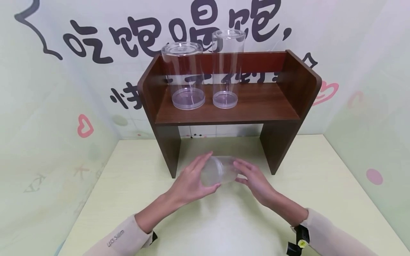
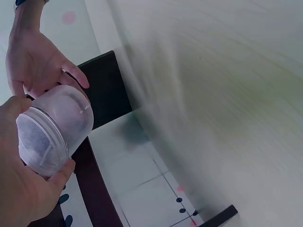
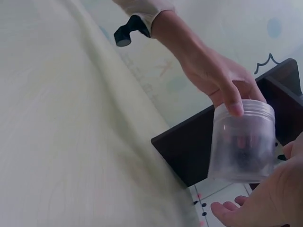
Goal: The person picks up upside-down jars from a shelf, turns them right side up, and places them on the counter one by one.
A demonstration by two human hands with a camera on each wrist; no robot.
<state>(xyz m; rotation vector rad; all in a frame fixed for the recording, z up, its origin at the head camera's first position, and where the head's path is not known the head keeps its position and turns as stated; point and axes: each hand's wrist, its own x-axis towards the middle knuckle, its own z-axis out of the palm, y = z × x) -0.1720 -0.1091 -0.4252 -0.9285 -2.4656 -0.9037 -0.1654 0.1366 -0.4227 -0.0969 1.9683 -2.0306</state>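
A short, clear plastic jar [image 1: 228,169] with a ridged, screw-type lid is held sideways above the table in the head view. My left hand [image 1: 189,179] grips its lid end, thumb on one side and fingers on the other. At the base end is my right hand [image 1: 256,181], its fingers spread and only slightly bent around the jar's end. In the right wrist view the right hand [image 3: 265,198] lies close to the jar's base [image 3: 241,175]; whether it touches I cannot tell. Nothing distinct shows inside the jar.
A dark brown wooden shelf [image 1: 229,119] stands at the back of the pale table [image 1: 128,213]. On its board are a wide clear jar [image 1: 184,78] and a taller, narrower one [image 1: 227,71], both upside down. Printed cloth walls [image 1: 48,142] enclose the table.
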